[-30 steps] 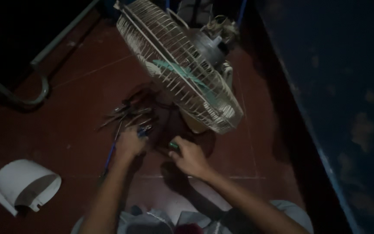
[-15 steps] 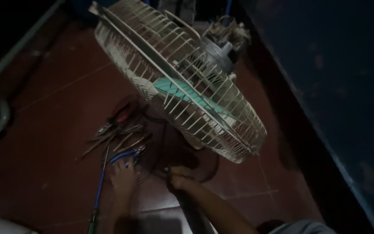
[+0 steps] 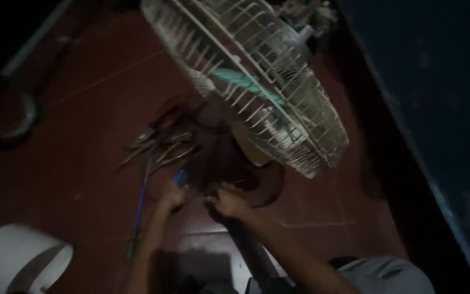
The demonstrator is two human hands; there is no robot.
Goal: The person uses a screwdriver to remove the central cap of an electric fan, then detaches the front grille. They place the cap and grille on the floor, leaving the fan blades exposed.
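Both hands are low on the red floor [image 3: 82, 136]. The left hand [image 3: 171, 195] is curled by a small blue-handled tool [image 3: 180, 176]; whether it grips it, I cannot tell. The right hand [image 3: 228, 202] is bunched at the dark fan base [image 3: 257, 182], fingers hidden, hold unclear. Just above and right of them leans the fan's wire cage [image 3: 257, 76], tilted, long stem running toward the person. Loose tools [image 3: 156, 142] lie upper-left; a white cover [image 3: 17, 261] sits near the left elbow.

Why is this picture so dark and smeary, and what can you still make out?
Head view: dim light and motion blur. The fan grille is clearest; the left hand and right hand are soft-edged near the tools on the floor; the corners fall into black.
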